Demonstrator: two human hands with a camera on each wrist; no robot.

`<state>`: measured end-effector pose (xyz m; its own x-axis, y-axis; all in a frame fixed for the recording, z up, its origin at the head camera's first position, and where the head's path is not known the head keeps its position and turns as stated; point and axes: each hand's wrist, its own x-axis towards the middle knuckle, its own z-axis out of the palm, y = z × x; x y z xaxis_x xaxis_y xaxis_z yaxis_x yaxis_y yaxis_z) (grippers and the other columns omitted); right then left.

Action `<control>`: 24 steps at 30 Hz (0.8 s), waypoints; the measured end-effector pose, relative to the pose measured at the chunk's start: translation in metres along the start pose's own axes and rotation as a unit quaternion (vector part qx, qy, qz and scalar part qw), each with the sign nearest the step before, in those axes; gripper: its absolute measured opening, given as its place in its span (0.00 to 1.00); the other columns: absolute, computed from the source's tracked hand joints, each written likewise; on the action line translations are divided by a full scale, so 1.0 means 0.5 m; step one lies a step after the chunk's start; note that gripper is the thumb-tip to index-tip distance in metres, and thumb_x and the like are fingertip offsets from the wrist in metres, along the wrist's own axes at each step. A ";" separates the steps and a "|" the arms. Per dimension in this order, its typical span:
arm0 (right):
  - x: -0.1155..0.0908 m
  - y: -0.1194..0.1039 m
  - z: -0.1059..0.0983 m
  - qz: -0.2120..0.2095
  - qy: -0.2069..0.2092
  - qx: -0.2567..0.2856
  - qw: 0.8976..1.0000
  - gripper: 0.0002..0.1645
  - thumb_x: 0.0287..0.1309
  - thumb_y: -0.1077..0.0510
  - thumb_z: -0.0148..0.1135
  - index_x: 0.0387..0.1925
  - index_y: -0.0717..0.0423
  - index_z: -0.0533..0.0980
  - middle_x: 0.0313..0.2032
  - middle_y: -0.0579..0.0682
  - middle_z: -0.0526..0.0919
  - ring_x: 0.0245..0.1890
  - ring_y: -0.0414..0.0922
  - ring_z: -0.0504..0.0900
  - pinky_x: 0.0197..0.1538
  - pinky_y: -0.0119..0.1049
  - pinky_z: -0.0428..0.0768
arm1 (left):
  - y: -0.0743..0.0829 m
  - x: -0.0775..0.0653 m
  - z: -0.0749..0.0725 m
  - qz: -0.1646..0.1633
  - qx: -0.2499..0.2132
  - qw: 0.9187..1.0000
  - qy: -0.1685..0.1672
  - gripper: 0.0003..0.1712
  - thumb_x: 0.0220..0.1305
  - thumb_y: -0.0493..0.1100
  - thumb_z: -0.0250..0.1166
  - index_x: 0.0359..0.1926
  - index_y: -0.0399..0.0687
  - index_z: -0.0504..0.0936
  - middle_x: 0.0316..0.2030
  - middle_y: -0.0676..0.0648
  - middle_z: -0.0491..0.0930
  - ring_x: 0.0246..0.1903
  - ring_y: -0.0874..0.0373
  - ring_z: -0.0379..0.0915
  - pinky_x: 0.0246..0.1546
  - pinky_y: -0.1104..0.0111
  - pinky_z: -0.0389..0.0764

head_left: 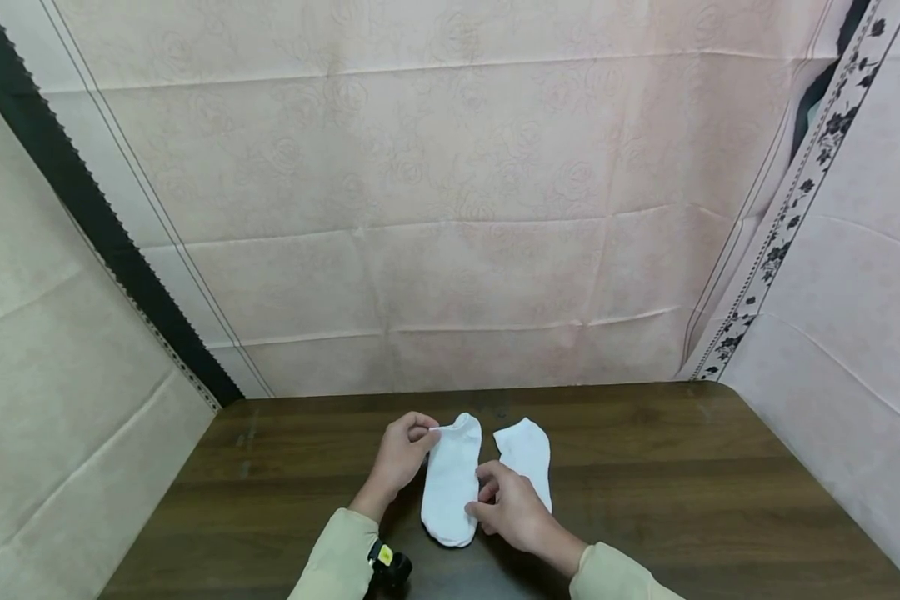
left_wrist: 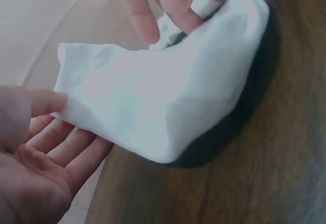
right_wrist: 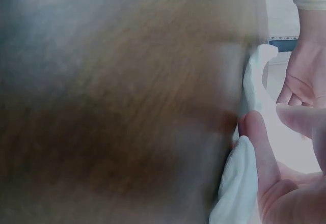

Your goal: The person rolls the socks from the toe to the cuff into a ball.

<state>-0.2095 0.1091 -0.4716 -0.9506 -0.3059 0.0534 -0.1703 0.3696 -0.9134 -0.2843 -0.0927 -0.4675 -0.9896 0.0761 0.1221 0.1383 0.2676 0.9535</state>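
Note:
Two white socks lie side by side on the table, the left sock point(head_left: 451, 492) closer to both hands and the right sock point(head_left: 526, 454) partly hidden behind the right hand. My left hand point(head_left: 408, 450) pinches the left sock's cuff, thumb on top and fingers below, as the left wrist view shows. That sock point(left_wrist: 147, 99) looks slightly raised on the cuff side there. At the sock's right edge is my right hand point(head_left: 513, 504), its thumb and forefinger apart. In the right wrist view, the right hand point(right_wrist: 285, 183) sits between the two socks, fingertips at the fabric.
The brown wooden table point(head_left: 645, 483) has rounded far corners. A pale patterned cloth point(head_left: 435, 208) hangs behind it, with more cloth on both sides. A black device point(head_left: 392, 567) is strapped at the left wrist.

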 end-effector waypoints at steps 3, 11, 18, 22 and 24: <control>0.003 -0.001 -0.001 0.018 0.003 0.010 1.000 0.36 0.55 0.67 0.72 0.61 0.72 0.65 0.32 0.53 0.78 0.20 0.47 0.83 0.25 0.38 0.82 | 0.003 -0.002 -0.001 -0.023 -0.038 0.999 -0.009 0.09 0.71 0.39 0.65 0.47 0.39 0.79 0.38 0.44 0.85 0.36 0.53 0.79 0.39 0.60 0.83; 0.011 -0.002 -0.005 0.053 0.000 0.038 0.998 0.26 0.56 0.66 0.72 0.53 0.71 0.71 0.29 0.54 0.77 0.19 0.46 0.83 0.24 0.41 0.83 | 0.033 -0.009 -0.005 -0.033 -0.106 0.993 -0.033 0.13 0.72 0.41 0.64 0.51 0.38 0.77 0.43 0.43 0.86 0.36 0.53 0.80 0.38 0.59 0.84; 0.006 -0.001 -0.006 0.063 -0.033 0.083 0.994 0.07 0.59 0.66 0.70 0.30 0.65 0.79 0.20 0.52 0.82 0.17 0.41 0.81 0.25 0.39 0.84 | 0.033 -0.003 -0.002 -0.037 -0.111 0.993 -0.034 0.13 0.71 0.42 0.64 0.51 0.39 0.77 0.42 0.43 0.86 0.34 0.53 0.80 0.35 0.61 0.84; 0.001 -0.006 -0.012 0.065 -0.040 0.085 0.993 0.07 0.60 0.65 0.69 0.29 0.65 0.79 0.20 0.53 0.82 0.18 0.42 0.80 0.25 0.39 0.83 | 0.033 0.002 0.001 -0.038 -0.106 0.993 -0.028 0.13 0.72 0.42 0.63 0.51 0.39 0.77 0.41 0.43 0.85 0.32 0.54 0.79 0.32 0.62 0.83; -0.003 -0.008 -0.015 0.066 -0.040 0.079 0.994 0.07 0.60 0.64 0.68 0.29 0.65 0.79 0.20 0.53 0.82 0.18 0.42 0.80 0.24 0.40 0.83 | 0.031 0.005 0.003 -0.039 -0.105 0.993 -0.026 0.13 0.72 0.41 0.63 0.51 0.38 0.77 0.41 0.43 0.85 0.31 0.54 0.79 0.31 0.63 0.83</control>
<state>-0.2096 0.1146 -0.4649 -0.9374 -0.3344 -0.0972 0.0035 0.2700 -0.9629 -0.2845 -0.0869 -0.4527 -0.9929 0.1136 0.0366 0.0447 0.0696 0.9966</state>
